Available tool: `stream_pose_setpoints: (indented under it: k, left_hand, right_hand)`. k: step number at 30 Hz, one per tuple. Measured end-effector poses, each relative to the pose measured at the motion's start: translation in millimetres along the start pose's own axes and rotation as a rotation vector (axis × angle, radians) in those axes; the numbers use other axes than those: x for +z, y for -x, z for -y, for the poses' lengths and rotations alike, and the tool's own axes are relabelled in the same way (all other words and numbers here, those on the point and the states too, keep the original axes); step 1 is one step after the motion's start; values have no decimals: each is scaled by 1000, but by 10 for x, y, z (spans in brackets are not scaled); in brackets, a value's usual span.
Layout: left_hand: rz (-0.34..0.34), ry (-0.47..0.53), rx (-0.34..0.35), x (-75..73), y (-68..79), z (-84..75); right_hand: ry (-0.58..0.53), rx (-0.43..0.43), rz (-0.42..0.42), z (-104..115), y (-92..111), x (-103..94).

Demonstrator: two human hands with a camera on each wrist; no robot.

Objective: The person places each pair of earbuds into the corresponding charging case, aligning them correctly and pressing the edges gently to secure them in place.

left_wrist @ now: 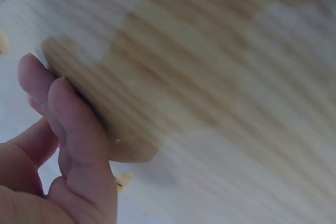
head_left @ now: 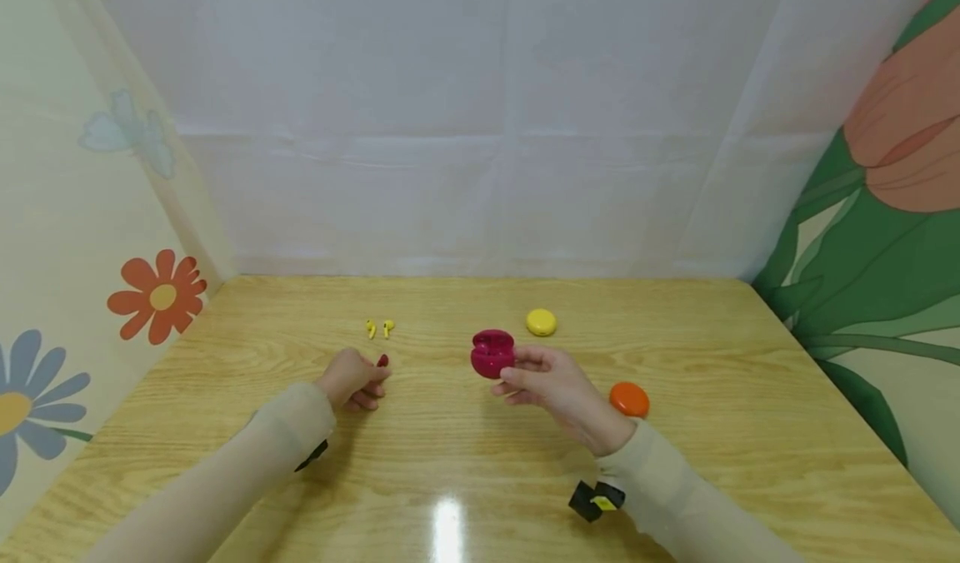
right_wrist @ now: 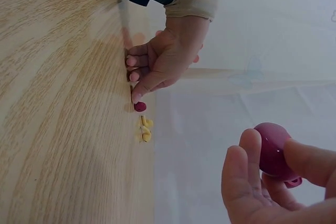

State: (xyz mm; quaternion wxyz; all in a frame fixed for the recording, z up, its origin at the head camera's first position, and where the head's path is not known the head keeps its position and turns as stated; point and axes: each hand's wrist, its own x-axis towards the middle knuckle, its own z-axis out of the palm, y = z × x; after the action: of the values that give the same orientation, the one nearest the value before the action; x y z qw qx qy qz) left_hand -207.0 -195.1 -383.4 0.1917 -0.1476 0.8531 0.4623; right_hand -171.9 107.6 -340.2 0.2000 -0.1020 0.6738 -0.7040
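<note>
My right hand [head_left: 551, 384] holds a dark red earbud charging case [head_left: 491, 363] above the table, its lid raised. In the right wrist view the rounded back of the case [right_wrist: 274, 153] shows between thumb and fingers. Over to the left, my left hand [head_left: 356, 378] pinches a dark red earbud [head_left: 382, 361] low over the table. The right wrist view shows that earbud [right_wrist: 140, 106] at the left hand's fingertips. In the left wrist view the left hand [left_wrist: 79, 150] hides it. Two yellow earbuds [head_left: 387, 328] lie just beyond the left hand.
A round yellow case [head_left: 541, 322] rests on the wooden table [head_left: 442, 446], behind the right hand. An orange round case [head_left: 629, 400] lies beside the right wrist. White cloth [head_left: 450, 171] hangs at the table's far edge, with flower-patterned sheets at both sides.
</note>
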Motion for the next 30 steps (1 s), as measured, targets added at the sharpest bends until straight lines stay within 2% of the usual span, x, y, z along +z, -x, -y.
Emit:
stream_pose_setpoints:
  k: [9, 13, 21, 24, 30]
  left_hand:
    - [-2, 9, -8, 17, 4, -58]
    - [-8, 8, 2, 32, -27, -31]
    - [-44, -53, 0, 40, -4, -30]
    - [-58, -31, 14, 47, 31, -40]
    - [-74, 91, 54, 96, 109, -85]
  right_hand:
    - [-1, -2, -1, -23, -16, -12]
    - [-4, -2, 1, -32, -13, -14]
    - [-1, -8, -7, -57, -10, -7]
    - [2, -15, -10, -68, -10, -9]
    - [0, -13, -14, -80, -10, -1]
